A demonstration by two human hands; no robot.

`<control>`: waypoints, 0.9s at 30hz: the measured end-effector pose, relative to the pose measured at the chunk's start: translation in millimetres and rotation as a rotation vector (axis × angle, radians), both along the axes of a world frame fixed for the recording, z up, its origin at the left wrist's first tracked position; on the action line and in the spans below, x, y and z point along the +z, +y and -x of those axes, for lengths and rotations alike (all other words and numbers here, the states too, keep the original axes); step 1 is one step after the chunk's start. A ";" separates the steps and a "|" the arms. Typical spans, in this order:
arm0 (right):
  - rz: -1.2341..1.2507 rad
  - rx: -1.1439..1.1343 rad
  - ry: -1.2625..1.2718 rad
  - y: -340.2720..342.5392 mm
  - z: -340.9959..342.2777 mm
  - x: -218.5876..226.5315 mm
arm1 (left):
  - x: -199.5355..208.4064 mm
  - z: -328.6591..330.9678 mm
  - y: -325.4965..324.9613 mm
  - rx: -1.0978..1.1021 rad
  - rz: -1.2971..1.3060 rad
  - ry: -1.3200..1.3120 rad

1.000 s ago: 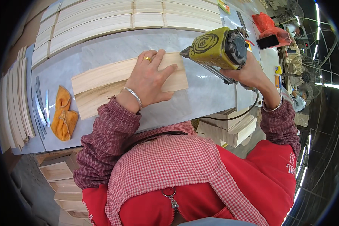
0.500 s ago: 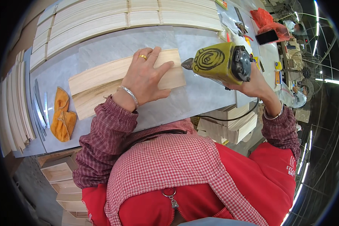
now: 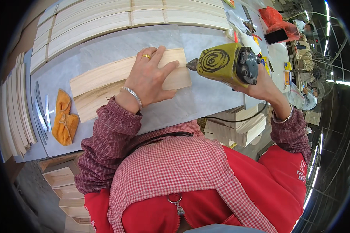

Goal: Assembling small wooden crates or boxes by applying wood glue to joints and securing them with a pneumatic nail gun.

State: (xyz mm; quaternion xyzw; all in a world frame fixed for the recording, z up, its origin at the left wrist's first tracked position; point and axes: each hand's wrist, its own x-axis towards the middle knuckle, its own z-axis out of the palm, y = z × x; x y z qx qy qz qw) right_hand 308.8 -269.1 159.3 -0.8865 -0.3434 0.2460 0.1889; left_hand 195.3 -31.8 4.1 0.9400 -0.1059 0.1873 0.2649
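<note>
A pale wooden board (image 3: 99, 75), with a lengthwise line and a brownish streak, lies on the grey worktop before me. My left hand (image 3: 149, 79) is spread over its right part, fingers apart and pressing down from above. To the right, my right hand (image 3: 262, 85) is closed around a yellow-green nail gun (image 3: 217, 64) with a black end cap. Its pointed nose faces left, just by the board's right end. The gun's handle and my right fingers are mostly hidden behind its body.
Stacked wooden strips (image 3: 105, 23) line the far side, with more strips (image 3: 17, 108) at left. An orange cloth pouch (image 3: 64, 120) lies beside thin metal strips (image 3: 41, 106). A phone (image 3: 276, 37) rests by red plastic bags. A black hose (image 3: 241, 121) hangs near wooden pieces (image 3: 237, 130) below.
The nail gun has shifted slightly left and tilted a little. My left hand and the board have barely moved.
</note>
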 end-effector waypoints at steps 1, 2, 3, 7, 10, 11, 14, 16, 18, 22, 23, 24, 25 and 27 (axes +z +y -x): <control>0.003 -0.014 0.004 -1.1 1.7 -0.8 | -0.1 0.4 0.3 -0.001 -0.001 0.000; 0.005 -0.019 0.003 -3.9 5.7 -0.7 | -0.5 -0.2 0.2 -0.006 0.001 0.000; -0.028 -0.079 0.025 -8.2 12.2 -0.1 | -0.9 -1.5 0.3 -0.005 0.001 -0.012; -0.130 -0.266 0.099 -23.3 40.5 2.8 | -1.9 -1.9 -0.2 -0.008 -0.002 -0.037; -0.032 -0.456 0.272 -19.1 54.0 10.0 | -3.4 -2.3 0.2 0.004 -0.014 -0.040; 0.001 -0.516 0.330 -18.5 57.0 10.3 | -3.9 -2.1 -0.2 0.010 -0.019 -0.041; 0.042 -0.566 0.372 -17.8 61.0 10.9 | -2.8 -3.0 -1.4 0.006 -0.024 -0.040; 0.085 -0.609 0.414 -16.2 63.2 11.4 | -2.1 -3.0 -1.8 0.009 -0.028 -0.039; 0.104 -0.626 0.413 -10.9 66.5 12.9 | -2.2 -2.8 -1.7 0.011 -0.031 -0.041; 0.160 -0.682 0.407 -3.1 72.1 16.6 | -2.2 -2.4 -1.9 0.012 -0.036 -0.049; 0.141 -0.628 0.351 -3.8 72.8 15.0 | -1.9 -2.2 -1.8 0.011 -0.037 -0.046; 0.122 -0.574 0.294 -4.8 73.4 12.8 | -1.5 -1.9 -1.5 0.011 -0.038 -0.042; 0.102 -0.519 0.238 -5.5 74.1 10.6 | -1.0 -1.4 -1.1 0.010 -0.040 -0.038; 0.082 -0.462 0.181 -5.6 74.9 7.8 | -0.5 -0.3 0.0 0.012 -0.043 -0.034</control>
